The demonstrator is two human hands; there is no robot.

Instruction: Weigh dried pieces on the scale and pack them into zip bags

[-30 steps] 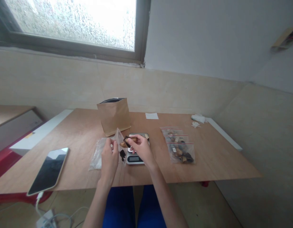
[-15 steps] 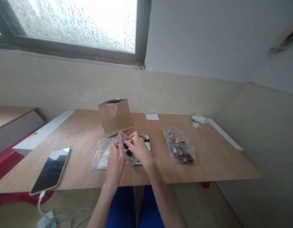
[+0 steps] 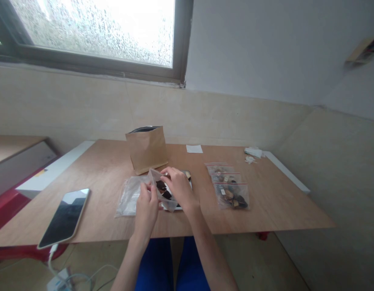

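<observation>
A: Fingers first. Left hand (image 3: 146,208)?

B: An open clear bag (image 3: 172,204) is being pinched at its left side between thumb and fingers.

A: Right hand (image 3: 181,188)?

B: Fingertips are being held close together at the bag's mouth. Whether film or a piece is being gripped cannot be told; undersides are being hidden.

A: Bag position, contents?

B: It is being held over the scale (image 3: 191,183). Dark dried pieces (image 3: 161,186) are being shown inside, count unclear.

A: Scale?

B: Mostly being covered by bag and right hand; the display is being blocked. A pale piece (image 3: 187,174) is being exposed at the far right corner.

A: Further out?

B: Flat clear bags (image 3: 126,200) are being partly overlapped by the left hand. Behind, a brown pouch (image 3: 147,149) is being shown open, interior too dark. Right, filled bags (image 3: 232,196) are being overlapped, labels unreadable.

A: Edges?

B: A phone (image 3: 65,218) is being wired by a white cable (image 3: 51,256); a white power block (image 3: 58,281) is being cut off below.
</observation>
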